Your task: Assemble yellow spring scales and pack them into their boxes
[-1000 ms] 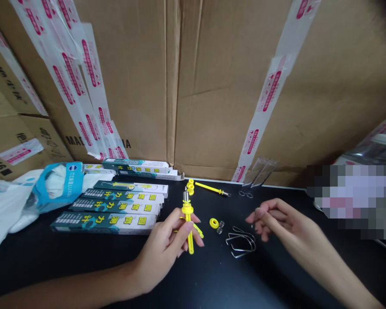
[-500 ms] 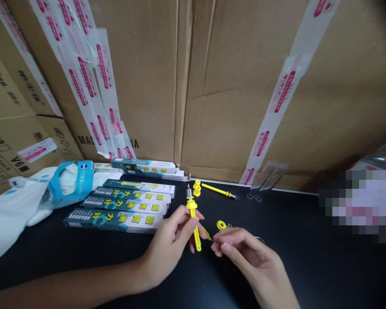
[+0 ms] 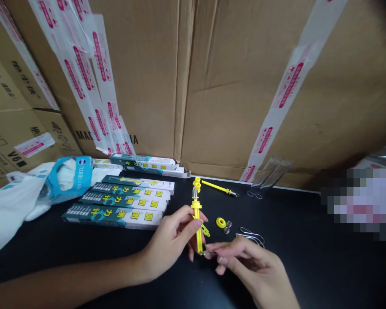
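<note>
My left hand (image 3: 180,231) is closed round a yellow spring-scale rod (image 3: 198,231), held nearly upright with a silvery metal end (image 3: 194,194) at its top. Behind those fingers a flat yellow plastic piece (image 3: 205,231) pokes out; whether it is also gripped I cannot tell. Between thumb and fingers, my right hand (image 3: 241,257) pinches a thin metal wire piece (image 3: 209,253), whose tip meets the rod's lower end. Past the right hand lie a yellow ring (image 3: 221,222), small clear pieces (image 3: 227,230) and bent wire hooks (image 3: 251,235).
Several printed spring-scale boxes (image 3: 112,216) lie at left beside a plastic bag with a blue band (image 3: 70,180). Yellow caps (image 3: 197,182), another yellow rod (image 3: 216,187) and clear tubes (image 3: 272,174) are farther back. A large cardboard carton (image 3: 231,107) walls off the rear.
My right hand has brought the wire piece left and down to the rod's lower end. The wire hooks and small clear pieces are now more exposed. The view has shifted slightly.
</note>
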A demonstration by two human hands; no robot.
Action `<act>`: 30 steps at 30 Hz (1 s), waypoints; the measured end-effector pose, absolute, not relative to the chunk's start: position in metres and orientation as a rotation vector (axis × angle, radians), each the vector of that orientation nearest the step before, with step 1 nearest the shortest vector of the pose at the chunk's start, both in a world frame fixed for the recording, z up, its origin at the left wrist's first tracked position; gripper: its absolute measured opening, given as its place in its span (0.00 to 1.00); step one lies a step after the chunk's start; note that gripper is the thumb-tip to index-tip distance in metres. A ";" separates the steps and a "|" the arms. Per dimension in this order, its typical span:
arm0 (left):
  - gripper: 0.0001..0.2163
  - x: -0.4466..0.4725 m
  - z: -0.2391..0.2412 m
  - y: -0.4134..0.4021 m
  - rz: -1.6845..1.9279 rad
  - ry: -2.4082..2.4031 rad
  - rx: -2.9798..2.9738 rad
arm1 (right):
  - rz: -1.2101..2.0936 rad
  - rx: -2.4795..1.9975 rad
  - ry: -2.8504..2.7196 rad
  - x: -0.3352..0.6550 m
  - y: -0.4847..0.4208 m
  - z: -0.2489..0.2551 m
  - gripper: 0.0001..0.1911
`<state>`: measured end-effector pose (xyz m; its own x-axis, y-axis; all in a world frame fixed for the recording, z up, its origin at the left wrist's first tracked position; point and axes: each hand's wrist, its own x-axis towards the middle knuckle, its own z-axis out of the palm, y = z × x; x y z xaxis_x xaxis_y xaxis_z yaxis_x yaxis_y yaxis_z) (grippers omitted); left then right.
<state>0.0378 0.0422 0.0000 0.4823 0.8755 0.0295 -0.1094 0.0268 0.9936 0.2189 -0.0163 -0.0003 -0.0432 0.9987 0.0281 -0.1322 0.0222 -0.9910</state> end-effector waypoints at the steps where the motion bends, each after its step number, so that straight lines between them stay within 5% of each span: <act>1: 0.18 0.038 0.000 0.042 0.882 0.745 1.322 | 1.282 -1.085 -1.131 0.217 -0.016 0.001 0.08; 30: 0.20 0.040 0.004 0.046 0.930 0.710 1.169 | 0.923 -1.262 -1.493 0.222 -0.017 -0.007 0.07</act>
<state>0.0397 0.0463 0.0038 0.4578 0.8891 0.0024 -0.2318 0.1168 0.9657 0.2223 -0.0168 -0.0073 -0.0267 0.9824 0.1849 0.2732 0.1851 -0.9440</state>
